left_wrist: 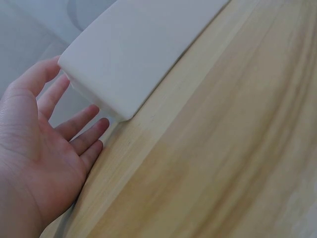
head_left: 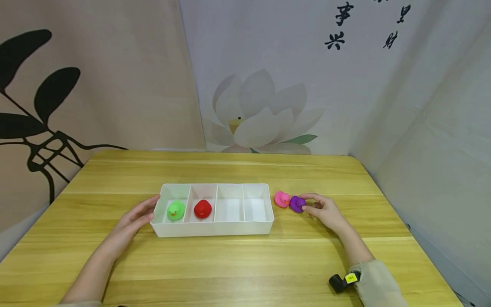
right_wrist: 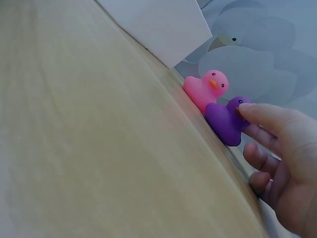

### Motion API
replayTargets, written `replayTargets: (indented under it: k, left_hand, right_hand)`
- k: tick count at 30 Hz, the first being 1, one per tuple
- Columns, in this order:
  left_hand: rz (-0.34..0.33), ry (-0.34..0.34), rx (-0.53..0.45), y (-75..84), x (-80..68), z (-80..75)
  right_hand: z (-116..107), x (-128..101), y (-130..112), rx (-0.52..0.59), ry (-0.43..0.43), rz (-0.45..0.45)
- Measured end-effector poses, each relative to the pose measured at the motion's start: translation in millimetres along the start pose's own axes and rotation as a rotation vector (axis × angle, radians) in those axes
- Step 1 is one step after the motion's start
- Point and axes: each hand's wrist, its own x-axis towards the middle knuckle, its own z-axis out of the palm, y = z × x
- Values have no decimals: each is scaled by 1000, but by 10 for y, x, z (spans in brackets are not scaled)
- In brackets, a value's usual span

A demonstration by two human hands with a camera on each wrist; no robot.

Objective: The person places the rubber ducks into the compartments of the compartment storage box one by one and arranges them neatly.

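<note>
A white tray (head_left: pixel 212 229) with a row of compartments sits on the table. A green rubber duck (head_left: pixel 176 210) is in its leftmost compartment and a red rubber duck (head_left: pixel 202 209) in the one beside it; the two compartments on the right hold nothing. My left hand (head_left: pixel 128 224) touches the tray's left end, its fingers loosely extended in the left wrist view. To the right of the tray, my right hand (head_left: pixel 324 211) pinches a purple rubber duck (right_wrist: pixel 223 121) between thumb and fingers. Against the purple duck's left side stands a pink rubber duck (right_wrist: pixel 204 91).
The wooden table (head_left: pixel 215 273) carries everything. Behind it hangs a cloth backdrop (head_left: pixel 264 51) with a printed lotus and characters, and another pale cloth (head_left: pixel 441 128) closes off the right side. A small black camera (head_left: pixel 343 281) is strapped at the right wrist.
</note>
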Motion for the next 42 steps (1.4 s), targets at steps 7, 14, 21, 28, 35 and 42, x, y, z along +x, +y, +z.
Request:
replayTargets:
  k: [7, 14, 21, 28, 35, 42]
  left_hand:
    - [-6, 2, 4, -6, 9, -8]
    - [-22, 6, -18, -5, 6, 2]
    - [51, -7, -36, -13, 9, 5]
    - [19, 7, -14, -20, 5, 1]
    - [19, -2, -25, -9, -3, -8]
    - [3, -4, 9, 9, 1, -6]
  right_hand:
    - [4, 13, -8, 15, 17, 6]
    - [-16, -29, -131, 36, 11, 7]
    - [-18, -93, -340, 15, 40, -16]
    - [-49, -46, -202, -12, 81, -25]
    - [-49, -60, -277, -19, 115, -32]
    - [-30, -120, -572, 9, 100, -20]
